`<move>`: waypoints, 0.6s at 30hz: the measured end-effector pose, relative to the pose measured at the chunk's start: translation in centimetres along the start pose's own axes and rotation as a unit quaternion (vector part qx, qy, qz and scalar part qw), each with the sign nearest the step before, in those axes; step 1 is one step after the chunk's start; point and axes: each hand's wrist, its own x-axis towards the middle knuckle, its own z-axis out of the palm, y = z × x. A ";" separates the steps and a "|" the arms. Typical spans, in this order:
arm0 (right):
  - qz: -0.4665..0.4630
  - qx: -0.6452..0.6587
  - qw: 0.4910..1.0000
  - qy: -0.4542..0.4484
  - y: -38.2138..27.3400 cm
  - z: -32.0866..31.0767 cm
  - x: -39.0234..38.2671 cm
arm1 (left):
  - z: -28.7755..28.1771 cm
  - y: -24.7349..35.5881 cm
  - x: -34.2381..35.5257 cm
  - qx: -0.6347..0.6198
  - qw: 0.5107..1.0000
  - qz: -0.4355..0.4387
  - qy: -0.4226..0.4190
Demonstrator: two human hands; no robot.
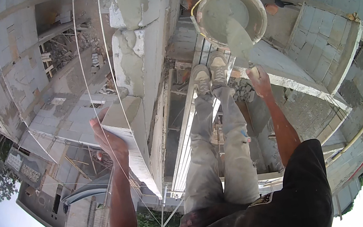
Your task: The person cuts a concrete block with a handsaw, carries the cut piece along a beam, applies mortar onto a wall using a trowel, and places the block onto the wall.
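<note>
My right hand [261, 81] is closed around the handle of a trowel [238, 37]. Wet grey mortar coats its blade, which lies over the near side of a round bucket [263, 14]. More mortar [217, 12] sits inside that bucket. On the left, my left hand [113, 144] rests against the side of a pale block [125, 113] on top of the wall. Its fingers are stretched out rather than wrapped round the block. Patches of grey mortar mark the wall blocks [128, 62] just beyond.
Two taut strings [79, 49] run along the wall on the left. My shoes [210, 77] stand on a narrow metal platform [188, 149] high up. Lower block walls [328, 34] lie to the right, with rubble [68, 48] on a floor far below at left.
</note>
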 end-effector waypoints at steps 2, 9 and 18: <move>-0.052 0.019 0.998 -0.009 -2.1 0.6 -3.2 | 1.3 0.3 -0.3 0.094 0.995 0.042 -0.017; -0.261 -0.006 0.964 -0.049 -16.1 6.3 -8.6 | 0.9 1.4 -0.8 0.120 0.989 0.089 -0.022; -0.468 -0.110 0.876 -0.027 -15.5 10.5 -8.7 | 1.9 2.5 -1.4 0.143 0.985 0.093 0.008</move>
